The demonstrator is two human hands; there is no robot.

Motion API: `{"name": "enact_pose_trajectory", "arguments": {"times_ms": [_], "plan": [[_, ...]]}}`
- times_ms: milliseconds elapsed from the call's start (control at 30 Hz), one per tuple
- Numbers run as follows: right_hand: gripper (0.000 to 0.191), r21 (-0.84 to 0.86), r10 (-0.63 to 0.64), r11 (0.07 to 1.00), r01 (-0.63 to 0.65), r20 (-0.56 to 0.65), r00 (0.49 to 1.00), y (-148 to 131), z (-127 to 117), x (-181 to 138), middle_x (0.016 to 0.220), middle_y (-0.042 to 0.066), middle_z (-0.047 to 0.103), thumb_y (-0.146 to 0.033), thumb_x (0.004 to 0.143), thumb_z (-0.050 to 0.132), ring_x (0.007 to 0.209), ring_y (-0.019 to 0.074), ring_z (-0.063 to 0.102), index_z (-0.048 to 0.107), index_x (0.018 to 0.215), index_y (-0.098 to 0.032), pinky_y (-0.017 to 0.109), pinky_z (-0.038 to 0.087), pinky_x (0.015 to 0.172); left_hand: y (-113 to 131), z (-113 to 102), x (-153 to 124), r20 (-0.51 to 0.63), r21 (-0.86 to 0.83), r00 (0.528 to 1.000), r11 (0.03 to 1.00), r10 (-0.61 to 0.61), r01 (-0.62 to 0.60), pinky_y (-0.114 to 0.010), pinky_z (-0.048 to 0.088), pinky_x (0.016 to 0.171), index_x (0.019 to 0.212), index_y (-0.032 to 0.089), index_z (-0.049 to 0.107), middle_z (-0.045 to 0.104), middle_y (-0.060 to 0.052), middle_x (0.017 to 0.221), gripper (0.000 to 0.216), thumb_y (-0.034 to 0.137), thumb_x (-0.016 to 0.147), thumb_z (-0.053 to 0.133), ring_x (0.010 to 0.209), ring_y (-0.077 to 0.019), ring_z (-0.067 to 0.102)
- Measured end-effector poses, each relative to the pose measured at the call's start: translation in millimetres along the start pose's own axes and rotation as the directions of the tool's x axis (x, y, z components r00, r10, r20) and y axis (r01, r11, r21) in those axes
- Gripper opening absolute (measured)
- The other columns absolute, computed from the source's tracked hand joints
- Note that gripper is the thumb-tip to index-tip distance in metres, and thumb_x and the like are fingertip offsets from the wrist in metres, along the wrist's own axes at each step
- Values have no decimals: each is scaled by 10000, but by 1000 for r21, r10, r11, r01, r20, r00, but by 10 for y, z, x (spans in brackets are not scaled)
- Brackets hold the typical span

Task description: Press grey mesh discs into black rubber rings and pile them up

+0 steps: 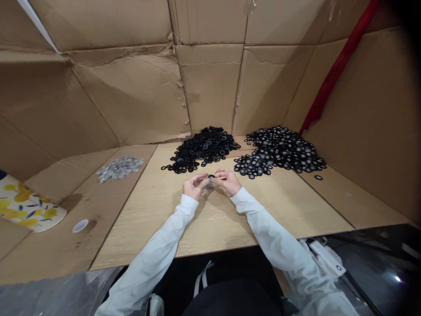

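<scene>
My left hand [194,186] and my right hand [230,182] meet above the middle of the table, fingers pinched together. Between their fingertips is a small black ring [211,176]. Just below it a pale, translucent piece shows, partly covered by my fingers; I cannot make out whether it sits in the ring. Behind my hands lies a heap of plain black rings [210,147]. Further right is a larger heap of black rings with pale centres [283,149]. Off to the left lies a low pile of thin pale discs [120,169].
Cardboard walls [210,83] enclose the table [158,219] at the back and sides. A lemon-patterned cylinder [33,208] and a small white cup-like piece [80,226] stand left. One pale-centred ring [318,177] lies apart at right. Red cloth [338,70] hangs at the right wall.
</scene>
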State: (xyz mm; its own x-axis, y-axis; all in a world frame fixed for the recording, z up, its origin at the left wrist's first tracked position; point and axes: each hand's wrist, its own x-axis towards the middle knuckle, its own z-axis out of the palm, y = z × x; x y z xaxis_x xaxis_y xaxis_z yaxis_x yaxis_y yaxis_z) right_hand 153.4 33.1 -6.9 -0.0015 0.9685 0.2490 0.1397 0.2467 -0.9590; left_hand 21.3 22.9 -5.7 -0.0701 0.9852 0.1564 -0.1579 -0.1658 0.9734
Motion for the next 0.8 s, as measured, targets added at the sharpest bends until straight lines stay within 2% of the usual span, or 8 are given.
{"name": "enact_pose_trajectory", "arguments": {"times_ms": [200, 433, 533, 667, 733, 800], "plan": [[175, 21, -17, 1000, 17, 0, 1000, 10, -17, 11, 840, 66, 494, -298, 500, 650, 826, 181, 496, 622, 563, -137, 311, 418, 682, -108, -31, 60, 42, -34, 990, 990, -138, 139, -320, 449, 690, 633, 125, 660, 648, -51, 639, 286, 292, 409, 724, 592, -147, 576], [122, 18, -54, 998, 54, 5, 999, 42, 7, 21, 857, 63, 499, -262, 534, 621, 822, 167, 497, 613, 566, -145, 315, 417, 703, -18, -3, 34, 6, 35, 994, 993, -111, 111, -313, 440, 682, 583, 132, 662, 644, -53, 605, 215, 239, 406, 723, 591, -156, 569], [101, -127, -120, 985, 113, -48, 992, 57, 48, -3, 848, 65, 490, -251, 586, 588, 810, 169, 485, 613, 590, -153, 337, 406, 723, -11, 8, 15, 3, 49, 997, 995, -82, 82, -313, 437, 694, 567, 133, 663, 645, -59, 609, 184, 225, 417, 714, 609, -165, 572], [107, -430, -329, 869, 246, -129, 936, 51, 92, -63, 832, 62, 482, -248, 651, 543, 857, 187, 436, 624, 631, -182, 375, 350, 817, -38, 6, -2, -16, 72, 999, 996, -41, 42, -319, 436, 719, 572, 137, 666, 651, -60, 622, 179, 219, 418, 708, 648, -182, 581], [119, -490, -373, 830, 267, -132, 918, 46, 96, -80, 837, 63, 478, -264, 663, 539, 861, 192, 427, 631, 650, -190, 382, 340, 829, -56, -2, 0, -17, 96, 999, 995, -27, 29, -325, 437, 726, 586, 139, 669, 656, -60, 638, 183, 227, 429, 703, 665, -188, 584], [116, -479, -366, 838, 260, -141, 920, 49, 92, -77, 837, 60, 477, -279, 650, 559, 860, 192, 431, 635, 648, -192, 385, 336, 838, -78, -14, 10, -20, 113, 1000, 993, -17, 19, -325, 435, 732, 596, 137, 671, 659, -61, 651, 188, 236, 439, 701, 671, -187, 585]]}}
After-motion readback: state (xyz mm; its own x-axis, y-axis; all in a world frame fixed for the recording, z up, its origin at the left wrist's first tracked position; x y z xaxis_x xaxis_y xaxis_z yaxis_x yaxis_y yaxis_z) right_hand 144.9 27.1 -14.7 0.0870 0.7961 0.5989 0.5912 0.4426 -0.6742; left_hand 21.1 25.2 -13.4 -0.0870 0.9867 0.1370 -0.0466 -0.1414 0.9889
